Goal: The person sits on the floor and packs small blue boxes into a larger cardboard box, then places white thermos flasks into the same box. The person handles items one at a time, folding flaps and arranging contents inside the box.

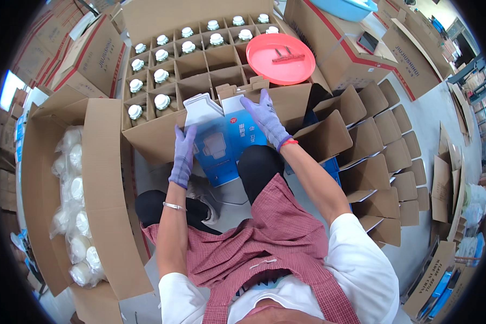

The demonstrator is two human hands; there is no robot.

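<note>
A blue printed cardboard carton (222,139) with a picture on its front stands between my hands, near my knees. Its white inner flaps (202,108) stick up at the top. My left hand (182,156), in a purple knit glove, grips the carton's left edge. On the other side my right hand (266,116), gloved alike, holds the upper right edge, thumb and fingers spread along it. Directly behind is a large divided case (154,135) with rows of glass bottles (161,76) with white caps; several of its front cells hold no bottle.
A pink plastic tray (259,69) with a small red-handled item sits on the case's right corner. Open blue cartons (368,141) stand in rows at right. At left, an open box (109,194) holds bagged white round parts (77,190). A phone (367,43) lies on a carton behind.
</note>
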